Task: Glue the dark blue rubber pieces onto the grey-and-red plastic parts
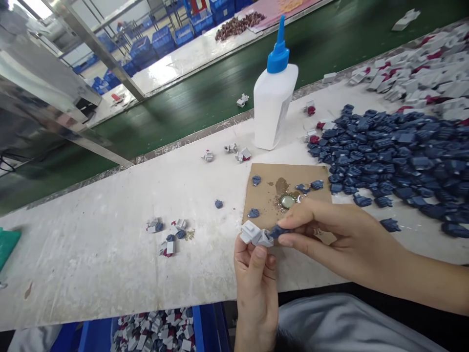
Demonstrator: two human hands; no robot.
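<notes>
My left hand point(256, 278) is closed on a light grey plastic toy part point(252, 232), held up over the near edge of a brown cardboard piece point(252, 195). Between thumb and fingertips, my right hand point(326, 234) pinches a small dark blue plastic piece point(277, 231) against the right end of the grey part. Whether the two are fully joined I cannot tell. On the cardboard sit a wet, shiny cap-like dish point(287, 201) and several loose blue pieces point(253, 213). Behind it stands a white glue bottle point(273, 105) with a blue nozzle.
A heap of dark blue pieces point(399, 151) lies at the right, with grey and red parts point(428, 73) piled beyond. Joined parts point(170, 239) rest on the table at the left. A green conveyor belt point(198, 105) runs behind; a blue bin point(198, 327) of parts is below the table edge.
</notes>
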